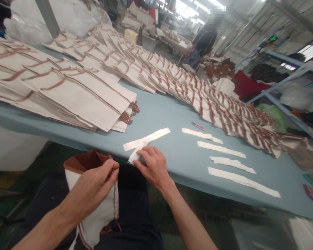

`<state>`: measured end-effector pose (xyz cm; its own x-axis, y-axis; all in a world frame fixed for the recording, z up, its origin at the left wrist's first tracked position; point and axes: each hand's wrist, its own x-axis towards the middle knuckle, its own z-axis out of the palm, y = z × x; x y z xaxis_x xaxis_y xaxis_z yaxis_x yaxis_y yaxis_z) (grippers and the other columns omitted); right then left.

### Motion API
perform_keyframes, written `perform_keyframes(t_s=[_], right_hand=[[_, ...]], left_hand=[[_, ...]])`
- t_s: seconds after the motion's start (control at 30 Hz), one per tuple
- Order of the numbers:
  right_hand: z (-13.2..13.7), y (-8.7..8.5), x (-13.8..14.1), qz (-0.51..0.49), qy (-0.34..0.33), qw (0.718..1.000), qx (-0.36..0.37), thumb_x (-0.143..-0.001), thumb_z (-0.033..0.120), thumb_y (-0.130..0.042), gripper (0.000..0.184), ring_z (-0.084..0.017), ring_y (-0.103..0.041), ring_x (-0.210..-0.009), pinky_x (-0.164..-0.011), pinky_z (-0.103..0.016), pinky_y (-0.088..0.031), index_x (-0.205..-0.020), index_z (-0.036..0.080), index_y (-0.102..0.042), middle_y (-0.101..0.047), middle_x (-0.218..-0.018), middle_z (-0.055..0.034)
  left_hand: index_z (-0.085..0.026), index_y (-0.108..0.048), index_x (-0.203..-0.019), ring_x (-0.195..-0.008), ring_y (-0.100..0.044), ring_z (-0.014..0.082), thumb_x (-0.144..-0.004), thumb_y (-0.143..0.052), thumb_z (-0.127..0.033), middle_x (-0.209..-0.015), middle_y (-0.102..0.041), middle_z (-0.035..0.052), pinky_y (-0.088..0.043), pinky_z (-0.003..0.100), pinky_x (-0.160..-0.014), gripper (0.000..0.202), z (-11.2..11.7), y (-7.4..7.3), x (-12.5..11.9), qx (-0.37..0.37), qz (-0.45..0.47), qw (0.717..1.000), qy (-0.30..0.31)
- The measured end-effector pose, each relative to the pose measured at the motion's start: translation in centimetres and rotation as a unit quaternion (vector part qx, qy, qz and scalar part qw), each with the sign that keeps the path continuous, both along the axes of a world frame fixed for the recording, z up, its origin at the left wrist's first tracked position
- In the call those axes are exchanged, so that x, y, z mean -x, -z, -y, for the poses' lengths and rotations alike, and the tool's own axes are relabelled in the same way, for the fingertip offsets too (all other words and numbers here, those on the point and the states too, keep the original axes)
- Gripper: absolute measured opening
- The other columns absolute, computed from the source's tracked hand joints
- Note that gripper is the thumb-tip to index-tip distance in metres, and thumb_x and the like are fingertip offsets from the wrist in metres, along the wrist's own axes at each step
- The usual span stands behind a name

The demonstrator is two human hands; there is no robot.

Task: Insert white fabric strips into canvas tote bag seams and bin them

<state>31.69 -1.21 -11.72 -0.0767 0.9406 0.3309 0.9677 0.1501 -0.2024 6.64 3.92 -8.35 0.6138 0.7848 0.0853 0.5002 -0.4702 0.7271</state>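
Note:
My left hand (100, 178) is closed in a pinch on the upper edge of a cream fabric bag (77, 178) with a brown inner top band. The bag hangs open-mouthed over my lap, a raw seam running down its right side. My right hand (153, 165) lies at the table's front edge, fingers curled and closed on a white strip (134, 157). Something grey shows between its thumb and fingers; I cannot make out what it is. Another white strip (156, 134) crosses just behind that one.
Several white strips (221, 149) lie on the blue-grey table (161, 107) at right, near a small pink-handled tool (198, 126). Cream bag pieces (88, 93) are piled at left. Overlapping rows of brown-trimmed pieces (172, 81) run along the back. A person (205, 40) stands beyond.

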Motion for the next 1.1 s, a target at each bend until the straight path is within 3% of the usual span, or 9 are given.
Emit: perform_keyframes(t_s=[0.1, 0.27, 0.47, 0.6, 0.8, 0.9, 1.1], right_hand=[[0.1, 0.1, 0.3, 0.011, 0.005, 1.000, 0.006, -0.097, 0.039, -0.094, 0.034, -0.029, -0.069, -0.107, -0.091, -0.040, -0.052, -0.122, 0.022, -0.078, -0.081, -0.125, -0.0103], [0.0, 0.4, 0.7, 0.017, 0.021, 1.000, 0.014, -0.104, 0.036, -0.086, 0.019, -0.029, -0.067, -0.106, -0.089, -0.041, -0.050, -0.116, 0.024, -0.078, -0.080, -0.123, -0.0104], [0.0, 0.2, 0.8, 0.026, 0.016, 0.999, 0.021, -0.100, 0.025, -0.084, 0.022, -0.030, -0.065, -0.106, -0.088, -0.042, -0.050, -0.120, 0.022, -0.077, -0.079, -0.127, -0.0121], [-0.3, 0.3, 1.0, 0.021, 0.025, 0.999, 0.010, -0.104, 0.035, -0.083, 0.015, -0.030, -0.064, -0.102, -0.085, -0.042, -0.048, -0.111, 0.022, -0.078, -0.080, -0.118, -0.0118], [0.0, 0.6, 0.6, -0.013, 0.008, 1.000, -0.016, -0.111, 0.030, -0.076, 0.008, -0.027, -0.067, -0.102, -0.088, -0.039, -0.046, -0.111, 0.024, -0.081, -0.084, -0.117, -0.0082], [-0.1, 0.8, 0.6, -0.039, 0.010, 0.999, -0.028, -0.114, 0.023, -0.069, 0.014, -0.025, -0.068, -0.101, -0.090, -0.037, -0.046, -0.107, 0.025, -0.082, -0.086, -0.112, -0.0069], [-0.6, 1.0, 0.9, -0.110, 0.039, 0.993, -0.035, -0.108, 0.022, -0.074, 0.015, -0.025, -0.069, -0.095, -0.088, -0.037, -0.046, -0.093, 0.024, -0.077, -0.085, -0.102, -0.0066]], left_hand=[[-0.028, -0.063, -0.098, -0.071, -0.083, 0.0276, -0.108, -0.047, -0.042, -0.080, -0.082, 0.0022, -0.052, 0.034, -0.065, 0.024, -0.6, 0.0, -1.0, 0.015, -0.005, 1.000, 0.001], [-0.028, -0.062, -0.093, -0.068, -0.080, 0.0258, -0.107, -0.049, -0.040, -0.076, -0.080, 0.0023, -0.051, 0.033, -0.065, 0.022, -1.1, 0.2, -1.8, 0.030, -0.018, 0.999, -0.008], [-0.028, -0.062, -0.092, -0.065, -0.076, 0.0236, -0.107, -0.049, -0.043, -0.073, -0.078, 0.0009, -0.049, 0.032, -0.064, 0.025, -1.1, 0.3, -1.9, 0.045, -0.023, 0.999, -0.011], [-0.027, -0.061, -0.090, -0.062, -0.074, 0.0231, -0.106, -0.048, -0.044, -0.069, -0.074, -0.0005, -0.047, 0.032, -0.063, 0.026, -1.1, 0.3, -2.2, 0.049, -0.026, 0.998, -0.010], [-0.027, -0.062, -0.092, -0.063, -0.074, 0.0228, -0.106, -0.047, -0.046, -0.071, -0.075, -0.0001, -0.046, 0.033, -0.064, 0.028, -0.8, -0.2, -2.0, 0.055, -0.025, 0.998, -0.009], [-0.027, -0.061, -0.092, -0.063, -0.073, 0.0228, -0.105, -0.048, -0.044, -0.070, -0.072, -0.0009, -0.046, 0.032, -0.065, 0.026, -0.8, -0.2, -2.1, 0.054, -0.020, 0.998, -0.008], [-0.025, -0.069, -0.105, -0.070, -0.076, 0.0257, -0.101, -0.049, -0.044, -0.075, -0.076, 0.0010, -0.048, 0.033, -0.067, 0.028, -1.1, 0.5, -3.0, 0.055, -0.007, 0.998, -0.020]])
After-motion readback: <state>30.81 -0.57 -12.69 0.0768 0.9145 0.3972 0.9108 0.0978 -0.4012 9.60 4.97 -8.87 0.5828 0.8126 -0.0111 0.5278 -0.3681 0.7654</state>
